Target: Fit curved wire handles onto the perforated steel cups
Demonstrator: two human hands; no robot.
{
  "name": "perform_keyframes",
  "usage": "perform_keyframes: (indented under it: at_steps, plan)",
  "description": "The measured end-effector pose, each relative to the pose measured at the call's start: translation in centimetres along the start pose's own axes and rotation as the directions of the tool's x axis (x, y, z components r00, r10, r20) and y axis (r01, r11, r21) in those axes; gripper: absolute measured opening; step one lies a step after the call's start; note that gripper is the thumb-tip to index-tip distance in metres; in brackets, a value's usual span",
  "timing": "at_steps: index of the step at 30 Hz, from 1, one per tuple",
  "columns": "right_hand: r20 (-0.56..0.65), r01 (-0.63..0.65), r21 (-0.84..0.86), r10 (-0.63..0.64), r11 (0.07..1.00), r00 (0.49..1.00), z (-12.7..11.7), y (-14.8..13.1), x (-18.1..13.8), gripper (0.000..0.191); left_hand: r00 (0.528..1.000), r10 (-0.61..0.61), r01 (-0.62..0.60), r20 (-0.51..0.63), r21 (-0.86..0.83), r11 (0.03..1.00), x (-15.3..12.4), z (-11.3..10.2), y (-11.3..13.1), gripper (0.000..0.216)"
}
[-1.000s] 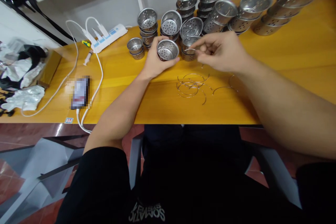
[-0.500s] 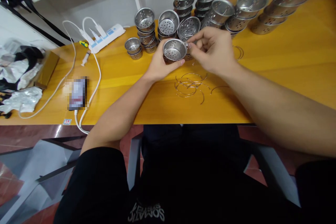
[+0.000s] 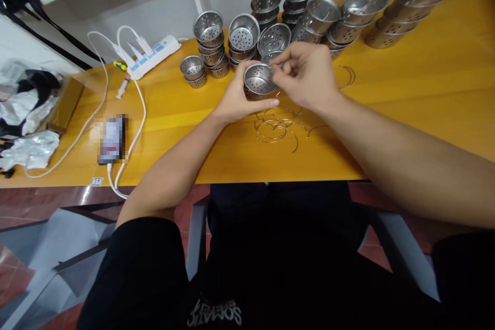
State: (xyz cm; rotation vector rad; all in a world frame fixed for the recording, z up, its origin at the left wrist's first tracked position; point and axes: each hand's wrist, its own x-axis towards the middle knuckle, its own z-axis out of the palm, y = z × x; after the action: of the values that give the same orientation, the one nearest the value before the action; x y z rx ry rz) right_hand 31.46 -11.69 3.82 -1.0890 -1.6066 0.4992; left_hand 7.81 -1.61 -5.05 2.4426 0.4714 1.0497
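My left hand (image 3: 235,100) is closed round a small perforated steel cup (image 3: 258,80), held just above the yellow table (image 3: 406,98). My right hand (image 3: 307,75) pinches a thin wire piece at the cup's right rim; the wire is mostly hidden by my fingers. A loose pile of wire rings (image 3: 276,126) lies on the table just below both hands. Stacks of the same steel cups (image 3: 242,36) stand right behind my hands.
More cup stacks (image 3: 365,2) run along the back right. A white power strip (image 3: 149,54) with cables, a phone (image 3: 111,139), a small brown box (image 3: 64,103) and crumpled plastic wrap (image 3: 29,147) lie on the left. The table's front edge is near my lap.
My left hand carried the cup to the right and nearer to me. My right hand closed in on the cup's rim with the wire piece.
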Motion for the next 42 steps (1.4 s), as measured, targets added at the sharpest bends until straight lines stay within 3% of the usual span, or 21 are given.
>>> perform_keyframes:
  at_steps: [6,9,15,22,27,33,39,42]
  plan:
    - [0.008,0.015,-0.011,-0.015,1.0,1.0,0.4,-0.3,0.0,0.033,0.999,-0.033,0.032,-0.01,-0.055,0.998,0.4,-0.4,0.6,0.119]
    - [0.023,0.06,0.046,-0.061,0.997,0.998,0.0,-0.9,0.2,0.041,0.997,-0.075,0.076,0.015,-0.09,0.993,0.5,-0.7,0.6,0.113]
    - [0.294,0.055,0.246,-0.128,0.968,0.947,-2.0,-1.5,0.7,0.073,0.996,-0.089,0.093,0.027,-0.226,0.97,0.5,-1.4,-0.4,0.096]
    - [0.252,0.001,0.279,-0.075,0.96,0.965,-1.8,-1.3,0.6,0.072,0.998,-0.051,0.054,0.022,-0.178,0.983,0.3,-0.2,-0.5,0.11]
    - [0.293,-0.066,0.234,-0.006,0.97,0.956,-1.9,-1.3,0.5,0.072,0.998,-0.033,0.04,0.055,-0.131,0.991,0.2,-0.2,-0.6,0.105]
    - [0.285,-0.103,0.188,0.046,0.977,0.957,-2.0,-1.8,0.4,0.075,0.993,-0.09,0.099,0.076,-0.115,0.988,0.6,-0.9,1.3,0.097]
    - [0.317,-0.04,0.188,-0.022,0.981,0.948,-2.0,-1.8,0.5,0.072,0.993,-0.1,0.106,0.062,-0.095,0.99,0.3,-0.9,1.0,0.097]
    - [0.238,0.054,0.15,-0.089,0.987,0.967,-2.1,-1.1,0.6,0.068,0.994,-0.09,0.095,0.06,-0.081,0.992,0.2,-0.9,0.3,0.098]
